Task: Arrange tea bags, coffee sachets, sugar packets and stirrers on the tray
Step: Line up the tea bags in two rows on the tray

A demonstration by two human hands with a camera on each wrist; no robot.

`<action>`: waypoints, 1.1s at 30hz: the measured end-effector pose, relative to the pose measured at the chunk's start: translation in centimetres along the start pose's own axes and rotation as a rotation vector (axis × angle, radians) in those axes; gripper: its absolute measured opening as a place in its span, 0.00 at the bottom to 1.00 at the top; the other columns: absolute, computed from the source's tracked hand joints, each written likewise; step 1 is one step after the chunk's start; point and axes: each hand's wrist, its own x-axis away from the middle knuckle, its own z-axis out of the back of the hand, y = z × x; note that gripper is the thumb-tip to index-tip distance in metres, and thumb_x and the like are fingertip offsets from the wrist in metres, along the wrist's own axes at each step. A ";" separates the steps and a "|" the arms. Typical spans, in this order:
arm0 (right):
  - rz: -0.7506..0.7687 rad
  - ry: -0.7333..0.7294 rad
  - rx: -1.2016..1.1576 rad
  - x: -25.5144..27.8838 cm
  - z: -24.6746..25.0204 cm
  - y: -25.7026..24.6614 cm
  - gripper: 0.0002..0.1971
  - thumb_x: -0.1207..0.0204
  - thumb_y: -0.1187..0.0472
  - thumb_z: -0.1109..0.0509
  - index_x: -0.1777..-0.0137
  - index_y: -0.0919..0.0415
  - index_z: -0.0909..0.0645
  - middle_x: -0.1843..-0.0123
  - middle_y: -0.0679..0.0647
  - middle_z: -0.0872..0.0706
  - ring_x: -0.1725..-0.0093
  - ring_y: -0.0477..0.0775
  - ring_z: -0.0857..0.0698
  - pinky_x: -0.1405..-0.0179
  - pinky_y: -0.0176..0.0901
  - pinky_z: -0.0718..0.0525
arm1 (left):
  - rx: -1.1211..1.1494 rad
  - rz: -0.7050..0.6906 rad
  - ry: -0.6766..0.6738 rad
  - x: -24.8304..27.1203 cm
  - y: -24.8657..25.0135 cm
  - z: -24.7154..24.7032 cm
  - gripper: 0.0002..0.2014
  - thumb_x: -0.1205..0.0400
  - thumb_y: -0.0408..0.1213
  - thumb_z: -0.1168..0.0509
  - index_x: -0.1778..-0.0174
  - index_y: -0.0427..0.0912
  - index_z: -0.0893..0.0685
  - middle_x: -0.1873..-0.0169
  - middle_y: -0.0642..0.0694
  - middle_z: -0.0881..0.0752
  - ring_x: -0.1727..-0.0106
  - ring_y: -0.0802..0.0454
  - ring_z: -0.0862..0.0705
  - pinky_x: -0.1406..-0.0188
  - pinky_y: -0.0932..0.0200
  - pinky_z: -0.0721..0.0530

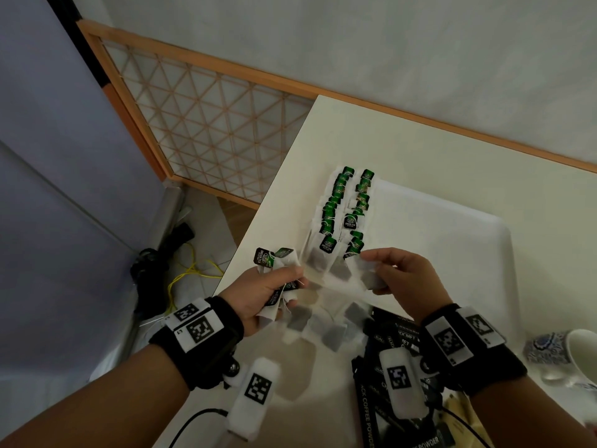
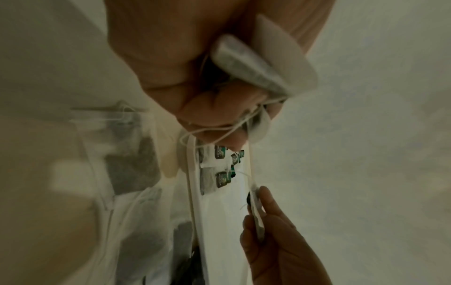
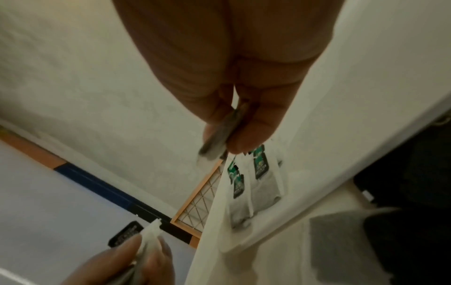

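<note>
Tea bags line the tray's left edge – left hand clutches spares, right hand pinches one bag to extend them.

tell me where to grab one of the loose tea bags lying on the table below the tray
Judging by how they lie, pinch a loose tea bag by its upper paper edge, clear of the dark tea in the middle, coming from above with thumb and forefinger. The bags lie flat and overlapping on the table, so lifting one edge should peel one off. Watch the strings: they may tangle.
</note>
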 end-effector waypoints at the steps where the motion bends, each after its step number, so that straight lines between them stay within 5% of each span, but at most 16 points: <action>1: 0.036 0.042 0.067 0.1 -0.1 0.0 0.17 0.23 0.71 0.37 0.56 0.48 0.13 0.60 0.52 0.10 0.64 0.51 0.12 0.64 0.38 0.14 | -0.021 -0.015 0.006 0.0 -0.1 -0.1 0.04 0.20 0.33 0.33 0.59 0.37 0.17 0.66 0.44 0.14 0.82 0.56 0.21 0.88 0.72 0.30; 4: 0.214 0.057 0.246 1.0 -1.4 -0.7 0.14 0.24 0.69 0.34 0.50 0.49 0.15 0.66 0.46 0.14 0.71 0.36 0.15 0.66 0.24 0.22 | -0.080 -0.038 -0.009 0.0 -0.2 -0.6 0.06 0.21 0.31 0.32 0.55 0.30 0.15 0.71 0.43 0.14 0.82 0.55 0.21 0.86 0.70 0.28; 6: 0.304 0.008 0.263 1.8 -2.8 -1.1 0.15 0.25 0.70 0.33 0.44 0.50 0.20 0.68 0.45 0.18 0.72 0.36 0.17 0.69 0.22 0.24 | -0.063 -0.029 -0.022 0.0 -0.4 -1.1 0.07 0.22 0.30 0.31 0.53 0.30 0.14 0.62 0.36 0.11 0.80 0.52 0.19 0.84 0.68 0.24; 8: 0.347 -0.023 0.264 2.2 -4.0 -1.3 0.19 0.26 0.67 0.31 0.40 0.48 0.24 0.68 0.46 0.18 0.69 0.40 0.18 0.67 0.26 0.22 | -0.042 -0.040 -0.053 0.0 -0.4 -1.4 0.08 0.24 0.31 0.29 0.51 0.32 0.13 0.52 0.28 0.12 0.74 0.47 0.16 0.78 0.63 0.18; 11: 0.328 -0.076 0.210 2.3 -5.0 -1.2 0.22 0.26 0.64 0.29 0.35 0.49 0.28 0.64 0.47 0.13 0.64 0.40 0.14 0.61 0.27 0.20 | -0.041 -0.097 -0.106 0.0 -0.3 -1.5 0.12 0.28 0.35 0.27 0.50 0.35 0.12 0.59 0.33 0.11 0.66 0.45 0.13 0.69 0.58 0.16; 14: 0.277 -0.143 0.072 2.5 -5.5 -1.1 0.22 0.25 0.67 0.32 0.35 0.47 0.29 0.58 0.48 0.09 0.57 0.47 0.11 0.50 0.45 0.14 | -0.047 -0.127 -0.131 0.0 -0.1 -1.5 0.08 0.26 0.32 0.29 0.52 0.36 0.13 0.67 0.41 0.12 0.70 0.52 0.14 0.76 0.64 0.20; 16: 0.234 -0.166 -0.036 2.7 -5.5 -1.2 0.23 0.27 0.72 0.34 0.39 0.46 0.28 0.57 0.52 0.10 0.56 0.52 0.10 0.48 0.53 0.13 | -0.047 -0.126 -0.127 -0.1 -0.2 -1.4 0.11 0.25 0.30 0.29 0.48 0.32 0.14 0.63 0.36 0.13 0.66 0.48 0.14 0.76 0.62 0.19; 21: 0.083 -0.204 -0.276 2.5 -4.9 -1.5 0.26 0.32 0.83 0.37 0.41 0.56 0.25 0.60 0.55 0.20 0.65 0.56 0.12 0.55 0.53 0.12 | -0.074 -0.097 -0.116 -0.2 -0.5 -1.0 0.11 0.25 0.28 0.29 0.47 0.30 0.13 0.51 0.26 0.14 0.53 0.36 0.15 0.53 0.47 0.17; 24: 0.063 -0.212 -0.243 2.3 -4.4 -1.7 0.25 0.31 0.81 0.35 0.41 0.52 0.24 0.57 0.52 0.24 0.69 0.52 0.15 0.60 0.50 0.13 | -0.117 -0.081 -0.110 -0.2 -0.6 -1.1 0.06 0.26 0.28 0.28 0.55 0.37 0.10 0.56 0.29 0.12 0.57 0.37 0.15 0.67 0.56 0.17; 28: 0.138 -0.218 0.189 1.7 -3.3 -1.1 0.15 0.28 0.61 0.26 0.49 0.39 0.20 0.48 0.44 0.19 0.69 0.43 0.19 0.68 0.32 0.19 | -0.134 -0.101 -0.098 -0.3 -0.7 -1.3 0.14 0.36 0.33 0.23 0.54 0.37 0.10 0.51 0.24 0.13 0.55 0.34 0.15 0.62 0.53 0.17; 30: 0.100 -0.231 0.211 1.3 -2.7 -0.8 0.06 0.27 0.59 0.26 0.54 0.46 0.14 0.60 0.43 0.13 0.73 0.41 0.18 0.73 0.29 0.22 | -0.130 -0.113 -0.068 -0.7 -0.8 -1.0 0.11 0.33 0.31 0.22 0.56 0.36 0.11 0.58 0.30 0.11 0.59 0.40 0.13 0.64 0.56 0.17; 33: 0.032 -0.186 0.181 0.2 -2.2 0.0 0.03 0.26 0.62 0.26 0.58 0.54 0.12 0.71 0.45 0.13 0.75 0.42 0.18 0.76 0.29 0.22 | -0.118 -0.086 -0.013 -1.0 -0.9 -0.5 0.06 0.28 0.27 0.26 0.57 0.34 0.13 0.69 0.40 0.13 0.76 0.51 0.16 0.79 0.65 0.21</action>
